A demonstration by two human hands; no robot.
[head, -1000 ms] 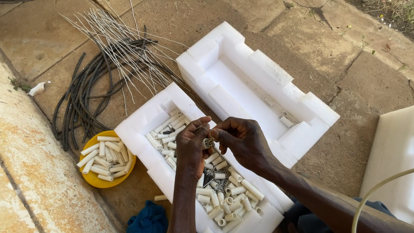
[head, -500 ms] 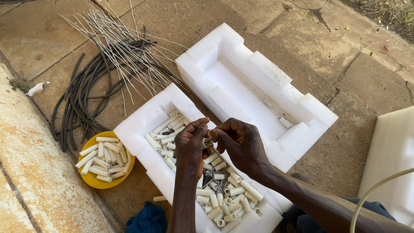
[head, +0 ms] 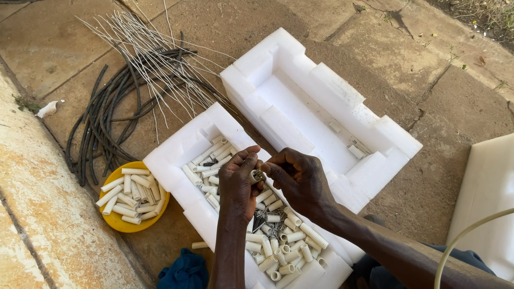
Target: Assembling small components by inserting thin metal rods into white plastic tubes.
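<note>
1. The left hand (head: 238, 187) pinches a short white tube (head: 256, 176) above the foam tray (head: 176, 155) of tubes.
2. The right hand (head: 300, 179) grip presses fingertips together at the tube's end, perhaps on something small.
3. A yellow bowl (head: 131, 222) of tubes sits just beside the tray.

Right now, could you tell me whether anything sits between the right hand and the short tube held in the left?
Nothing visible does: the right hand has its fingertips right at the end of the short white tube pinched in the left hand.
</note>
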